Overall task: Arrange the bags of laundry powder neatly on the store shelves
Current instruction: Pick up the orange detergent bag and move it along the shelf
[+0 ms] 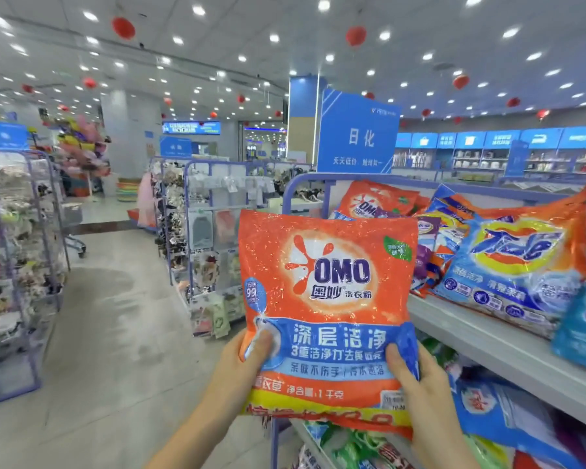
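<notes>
Both left hand point(241, 360) and right hand point(420, 390), fingers tight round glossy crinkled orange bag point(329, 282).

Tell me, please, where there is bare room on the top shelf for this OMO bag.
The white front strip of the top shelf, between the leaning Tide bag and the shelf's edge, is bare. Behind it the piled bags overlap, and the lower bags are packed.

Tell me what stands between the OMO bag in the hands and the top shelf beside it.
Nothing visible stands between the held OMO bag, gripped by the left hand and right hand, and the top shelf. Slumped bags, like the blue Tide bag, crowd that shelf; only its front strip shows bare.
</notes>
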Demonstrator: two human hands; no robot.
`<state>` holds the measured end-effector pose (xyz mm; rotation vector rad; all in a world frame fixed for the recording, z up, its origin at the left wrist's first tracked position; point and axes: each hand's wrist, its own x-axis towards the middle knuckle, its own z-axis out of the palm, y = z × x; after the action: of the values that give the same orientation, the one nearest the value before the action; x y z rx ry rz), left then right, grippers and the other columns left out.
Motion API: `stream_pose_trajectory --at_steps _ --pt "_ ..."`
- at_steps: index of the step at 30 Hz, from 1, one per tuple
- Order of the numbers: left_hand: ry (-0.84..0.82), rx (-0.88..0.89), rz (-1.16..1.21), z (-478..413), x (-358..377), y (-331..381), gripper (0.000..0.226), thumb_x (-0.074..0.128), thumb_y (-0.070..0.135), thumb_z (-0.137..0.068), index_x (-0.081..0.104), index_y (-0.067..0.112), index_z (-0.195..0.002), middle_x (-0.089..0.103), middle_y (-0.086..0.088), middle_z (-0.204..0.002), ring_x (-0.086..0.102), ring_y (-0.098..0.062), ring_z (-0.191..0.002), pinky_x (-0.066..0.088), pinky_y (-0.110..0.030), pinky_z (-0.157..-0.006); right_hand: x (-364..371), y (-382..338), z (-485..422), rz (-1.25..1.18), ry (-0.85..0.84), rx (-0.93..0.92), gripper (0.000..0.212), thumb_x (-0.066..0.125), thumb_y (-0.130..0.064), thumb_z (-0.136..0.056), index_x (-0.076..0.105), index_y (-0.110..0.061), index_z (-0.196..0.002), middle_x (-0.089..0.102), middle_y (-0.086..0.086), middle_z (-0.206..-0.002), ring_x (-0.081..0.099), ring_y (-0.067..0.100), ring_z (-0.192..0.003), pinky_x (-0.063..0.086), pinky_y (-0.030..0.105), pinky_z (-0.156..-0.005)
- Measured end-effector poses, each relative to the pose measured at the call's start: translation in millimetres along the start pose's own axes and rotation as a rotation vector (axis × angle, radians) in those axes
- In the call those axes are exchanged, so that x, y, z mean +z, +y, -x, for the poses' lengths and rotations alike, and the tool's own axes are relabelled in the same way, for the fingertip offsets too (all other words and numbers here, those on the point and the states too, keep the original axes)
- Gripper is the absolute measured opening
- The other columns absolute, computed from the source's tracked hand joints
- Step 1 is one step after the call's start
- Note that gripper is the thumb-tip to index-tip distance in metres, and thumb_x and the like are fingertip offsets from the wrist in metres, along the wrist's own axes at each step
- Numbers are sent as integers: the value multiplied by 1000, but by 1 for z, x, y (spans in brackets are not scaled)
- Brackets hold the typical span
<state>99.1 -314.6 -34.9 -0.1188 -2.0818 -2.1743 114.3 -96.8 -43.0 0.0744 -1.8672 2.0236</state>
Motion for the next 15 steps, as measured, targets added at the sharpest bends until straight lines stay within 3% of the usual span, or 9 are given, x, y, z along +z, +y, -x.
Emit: stream_pose_trajectory --at_steps 2,4,8,11,13,15 --pt "11 2 -11 -40 -6 -3 72 52 78 -63 58 21 -107 75 -5 -88 72 -27 -75 58 -38 -67 18 8 -32 4 -3 3 16 59 -22 -86 64 -29 -100 74 -1 -91 70 18 -84 54 32 -74" --pt "32 11 -14 -84 -14 -3 63 51 70 -70 57 21 -107 75 -4 -85 72 -27 -72 58 -36 -63 35 17 -69 7 -14 -4 24 58 -25 -87 61 -27 -111 72 -6 -99 67 14 -92 50 28 -81" --pt "81 123 -142 -173 -27 5 76 55 80 -50 59 22 -99 74 -6 -88 72 -25 -74 57 -46 -70 66 23 -142 23 -39 -22 23 56 -32 -88 57 -33 -111 64 -19 -101 56 -5 -93 40 16 -74" --pt "95 192 -197 -232 -30 8 73 50 79 -56 59 17 -93 71 -12 -91 69 -30 -81 54 -54 -77 85 22 -187 45 -35 -65 13 55 -28 -90 57 -39 -97 63 -18 -97 57 -11 -87 42 10 -69" --pt "68 230 -196 -269 -26 13 72 49 77 -58 59 13 -91 70 -14 -90 69 -31 -81 54 -53 -77 94 20 -216 88 -9 -103 11 55 -26 -90 60 -36 -92 64 -10 -94 60 -6 -84 44 9 -73" --pt "25 277 -213 -306 -20 19 71 49 75 -65 61 10 -91 70 -11 -85 69 -23 -76 54 -43 -71 99 22 -244 120 37 -133 9 56 -27 -90 62 -32 -95 66 0 -101 61 10 -95 46 25 -86"
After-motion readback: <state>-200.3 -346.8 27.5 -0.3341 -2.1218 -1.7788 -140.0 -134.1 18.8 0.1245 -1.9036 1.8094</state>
